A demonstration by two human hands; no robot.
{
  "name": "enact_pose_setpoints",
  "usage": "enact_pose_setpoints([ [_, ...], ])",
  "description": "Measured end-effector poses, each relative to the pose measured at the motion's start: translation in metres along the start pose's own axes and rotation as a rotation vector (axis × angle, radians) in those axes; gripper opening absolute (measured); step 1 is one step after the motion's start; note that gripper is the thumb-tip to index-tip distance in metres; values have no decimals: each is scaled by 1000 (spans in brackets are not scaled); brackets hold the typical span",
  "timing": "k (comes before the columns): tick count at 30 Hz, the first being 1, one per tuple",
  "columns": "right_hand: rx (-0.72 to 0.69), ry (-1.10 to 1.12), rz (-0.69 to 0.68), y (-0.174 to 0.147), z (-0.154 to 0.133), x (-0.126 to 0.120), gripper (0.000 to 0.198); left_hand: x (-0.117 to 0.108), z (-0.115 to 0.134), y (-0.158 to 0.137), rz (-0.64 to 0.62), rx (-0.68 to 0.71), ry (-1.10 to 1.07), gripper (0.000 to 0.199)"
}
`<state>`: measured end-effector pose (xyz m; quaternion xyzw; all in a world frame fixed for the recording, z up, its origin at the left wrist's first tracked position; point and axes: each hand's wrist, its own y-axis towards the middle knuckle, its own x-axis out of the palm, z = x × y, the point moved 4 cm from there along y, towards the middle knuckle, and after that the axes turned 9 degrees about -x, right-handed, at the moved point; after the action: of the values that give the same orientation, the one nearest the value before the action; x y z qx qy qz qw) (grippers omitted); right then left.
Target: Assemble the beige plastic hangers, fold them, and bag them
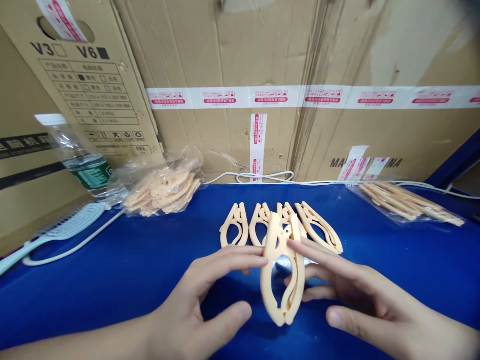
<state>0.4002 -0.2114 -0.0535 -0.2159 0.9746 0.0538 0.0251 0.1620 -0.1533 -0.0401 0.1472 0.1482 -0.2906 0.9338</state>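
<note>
A beige plastic folding hanger point(266, 285), folded up, is upright in front of me between my two hands. My left hand point(202, 295) touches its left arm with outstretched fingertips, the thumb held apart from it. On the other side, my right hand point(360, 295) has its index finger against the upper right arm, and another fingertip shows behind the frame. The right thumb is clear of the hanger. Behind it, several similar folded hangers lie in a row, among them the leftmost hanger point(224, 231) and the rightmost hanger point(318, 227), some partly hidden.
Clear bags of beige parts lie at left point(165, 190) and right point(408, 200) on the blue tabletop point(112, 295). A water bottle point(88, 167), a pale hairbrush point(71, 227) and a white cable point(266, 176) are near the cardboard boxes point(217, 55) at the back.
</note>
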Motion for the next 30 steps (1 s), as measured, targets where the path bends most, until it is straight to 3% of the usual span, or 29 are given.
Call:
enact_pose_setpoints([
  [4, -41, -31, 30, -2, -1, 0, 58, 3, -3, 0, -28, -33, 11, 48],
  [10, -63, -53, -2, -5, -3, 0, 61, 7, -7, 7, -167, -64, -195, 49],
  [16, -53, -159, -19, -5, -3, -4, 65, 4, -8, 13, -169, -160, -212, 47],
  [22, -41, -295, -64, -9, -4, -7, 70, 5, -6, 5, -128, -75, -164, 56],
  [30, -88, -122, -3, -2, -13, -5, 54, 3, -6, -3, -137, -92, -110, 63],
])
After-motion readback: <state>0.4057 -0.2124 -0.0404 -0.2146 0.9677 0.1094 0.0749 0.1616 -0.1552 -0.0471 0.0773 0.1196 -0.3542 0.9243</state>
